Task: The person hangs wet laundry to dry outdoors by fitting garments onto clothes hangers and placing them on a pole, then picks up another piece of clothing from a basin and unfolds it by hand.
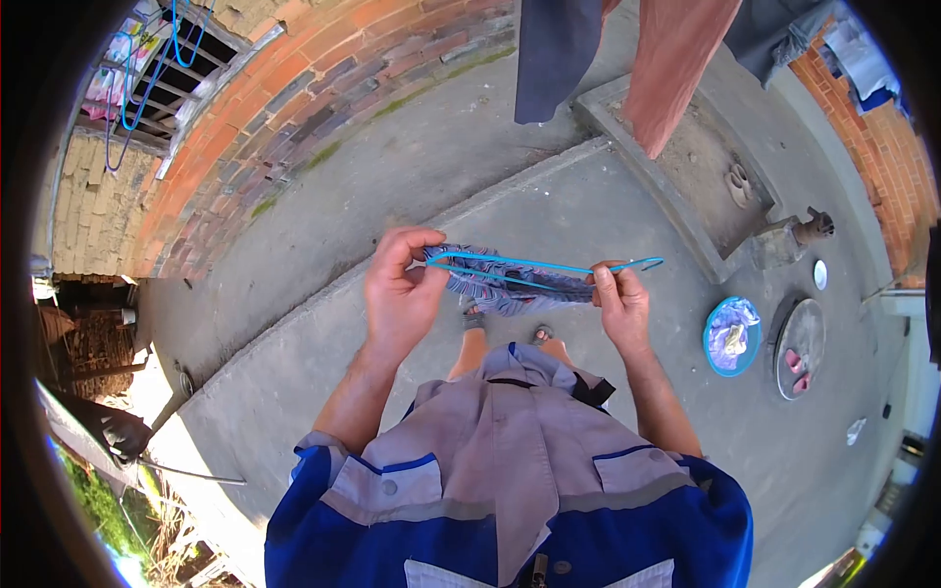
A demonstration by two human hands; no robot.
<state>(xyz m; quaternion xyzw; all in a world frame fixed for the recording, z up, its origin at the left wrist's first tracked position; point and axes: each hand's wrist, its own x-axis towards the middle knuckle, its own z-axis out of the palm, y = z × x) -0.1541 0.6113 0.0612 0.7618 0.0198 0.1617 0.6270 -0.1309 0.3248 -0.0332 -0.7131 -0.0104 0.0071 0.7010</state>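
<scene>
A blue hanger is stretched level between my two hands, its hook pointing right. Gathered dark striped cloth hangs along it. With fingers and thumb pinched together, my left hand holds the left end of the hanger and the edge of the cloth. Near the hook, my right hand grips the hanger and the cloth's right end between thumb and fingers. My sandalled feet show on the concrete below the cloth.
Dark trousers and a reddish-brown garment hang ahead. A blue basin with clothes stands right, beside a round lid bearing pink slippers. Beyond lies a low concrete trough. Blue hangers hang by the window, upper left.
</scene>
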